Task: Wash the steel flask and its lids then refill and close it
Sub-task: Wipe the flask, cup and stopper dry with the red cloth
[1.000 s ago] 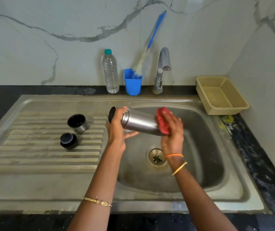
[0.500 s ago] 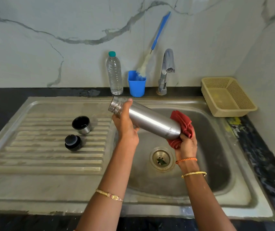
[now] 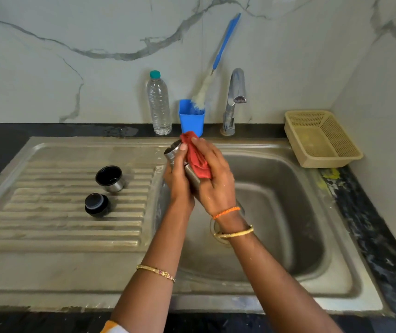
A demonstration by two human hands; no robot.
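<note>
The steel flask is tilted over the left edge of the sink basin, its open neck pointing up and left. My left hand grips the flask near the neck. My right hand holds a red cloth wrapped against the flask's upper body, and both hands hide most of the flask. On the ribbed drainboard stand the steel cup lid, open side up, and the black inner stopper.
Against the marble wall stand a clear water bottle, a blue cup holding a blue-handled bottle brush, and the tap. A beige plastic basket sits at the right. The drain lies under my right wrist.
My right hand slid the red cloth from the flask's base up to its neck end. The flask now lies mostly hidden between both hands.
</note>
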